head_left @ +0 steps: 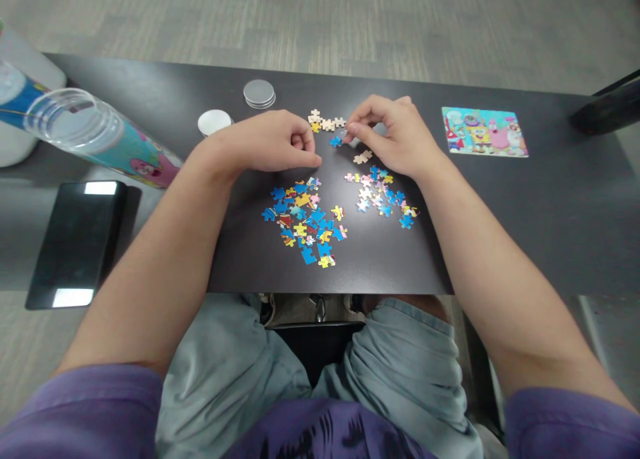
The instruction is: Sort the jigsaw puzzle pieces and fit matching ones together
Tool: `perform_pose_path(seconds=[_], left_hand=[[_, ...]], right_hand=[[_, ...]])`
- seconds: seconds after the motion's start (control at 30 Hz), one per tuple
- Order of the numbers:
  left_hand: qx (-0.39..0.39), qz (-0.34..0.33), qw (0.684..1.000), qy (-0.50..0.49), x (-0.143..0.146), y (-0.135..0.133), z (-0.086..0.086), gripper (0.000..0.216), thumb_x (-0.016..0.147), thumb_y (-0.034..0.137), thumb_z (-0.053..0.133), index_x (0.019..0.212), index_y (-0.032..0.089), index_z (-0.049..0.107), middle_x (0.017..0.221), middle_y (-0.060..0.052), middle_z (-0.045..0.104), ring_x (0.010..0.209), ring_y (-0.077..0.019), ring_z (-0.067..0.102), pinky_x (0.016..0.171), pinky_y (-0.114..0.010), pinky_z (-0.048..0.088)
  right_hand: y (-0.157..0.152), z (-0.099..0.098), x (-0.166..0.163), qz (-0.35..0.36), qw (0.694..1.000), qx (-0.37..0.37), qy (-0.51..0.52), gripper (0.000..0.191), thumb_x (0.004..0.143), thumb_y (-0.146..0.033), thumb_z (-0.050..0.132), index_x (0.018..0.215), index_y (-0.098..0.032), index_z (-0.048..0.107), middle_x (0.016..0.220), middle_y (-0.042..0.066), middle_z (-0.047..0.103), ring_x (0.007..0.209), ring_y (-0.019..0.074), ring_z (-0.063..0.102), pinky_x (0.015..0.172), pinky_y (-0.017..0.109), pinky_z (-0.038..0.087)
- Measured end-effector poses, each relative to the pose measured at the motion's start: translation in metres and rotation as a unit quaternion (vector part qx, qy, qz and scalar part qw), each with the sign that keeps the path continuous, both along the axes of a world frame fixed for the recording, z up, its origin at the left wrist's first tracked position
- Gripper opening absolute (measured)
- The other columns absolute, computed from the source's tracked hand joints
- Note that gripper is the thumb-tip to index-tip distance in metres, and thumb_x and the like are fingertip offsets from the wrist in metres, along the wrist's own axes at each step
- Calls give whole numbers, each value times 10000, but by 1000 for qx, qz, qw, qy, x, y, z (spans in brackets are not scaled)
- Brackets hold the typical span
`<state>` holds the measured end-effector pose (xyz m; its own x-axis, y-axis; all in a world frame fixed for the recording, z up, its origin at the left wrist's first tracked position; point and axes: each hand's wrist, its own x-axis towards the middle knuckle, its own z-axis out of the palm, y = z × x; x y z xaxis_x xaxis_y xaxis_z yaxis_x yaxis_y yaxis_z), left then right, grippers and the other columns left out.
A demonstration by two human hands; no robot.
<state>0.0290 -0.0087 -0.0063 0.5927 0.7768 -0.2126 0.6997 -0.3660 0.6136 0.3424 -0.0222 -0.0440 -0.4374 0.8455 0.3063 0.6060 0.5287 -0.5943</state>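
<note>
My left hand (270,141) rests on the dark table (500,212) with its fingers curled into a loose fist, thumb pointing right. My right hand (393,134) pinches a small blue puzzle piece (335,141) at its fingertips. Just beyond the hands lies a short joined strip of pale puzzle pieces (325,121). One loose pale piece (363,156) lies under the right hand. Two heaps of loose coloured pieces sit in front of me, one (305,220) below the left hand and one (381,196) below the right wrist.
A colourful cartoon reference picture (484,132) lies at the right. A clear tube container (95,136) lies on its side at the left, with a round white lid (214,122) and a grey lid (259,93) near it. A black tablet (77,240) is at the left edge.
</note>
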Motion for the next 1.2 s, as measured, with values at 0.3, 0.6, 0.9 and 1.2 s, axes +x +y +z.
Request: perform_pose_path(seconds=[0.3, 0.6, 0.9, 1.2], left_hand=[[74, 69, 995, -24, 11, -6, -2, 289, 1005, 505, 890, 949, 278, 720, 841, -13, 699, 801, -252, 619, 822, -433, 441], [113, 61, 988, -89, 13, -8, -10, 394, 1076, 656, 795, 1143, 268, 793, 919, 5, 679, 875, -222, 592, 841, -456, 430], [110, 25, 985, -131, 19, -11, -5, 394, 1056, 666, 755, 1177, 298, 828, 945, -26, 731, 802, -245, 582, 845, -464, 452], [76, 12, 991, -106, 20, -13, -5, 182, 947, 471, 775, 953, 292, 805, 821, 2, 695, 782, -234, 588, 822, -439, 437]], right_hand=[[2, -1, -1, 8, 1000, 1, 9, 382, 1101, -749, 832, 1131, -370, 861, 1086, 61, 943, 1037, 386, 885, 1094, 612, 692], [-3, 0, -6, 25, 996, -48, 68, 496, 1031, -845, 880, 1152, -384, 740, 1044, 42, 938, 957, 388, 869, 987, 620, 698], [-5, 2, -6, 43, 994, -69, 66, 451, 985, -731, 927, 1215, -385, 751, 1056, 36, 958, 964, 387, 884, 932, 585, 665], [-1, 2, -2, 22, 995, -46, 87, 624, 1048, -984, 831, 1216, -383, 802, 1064, 47, 945, 978, 377, 878, 982, 602, 695]])
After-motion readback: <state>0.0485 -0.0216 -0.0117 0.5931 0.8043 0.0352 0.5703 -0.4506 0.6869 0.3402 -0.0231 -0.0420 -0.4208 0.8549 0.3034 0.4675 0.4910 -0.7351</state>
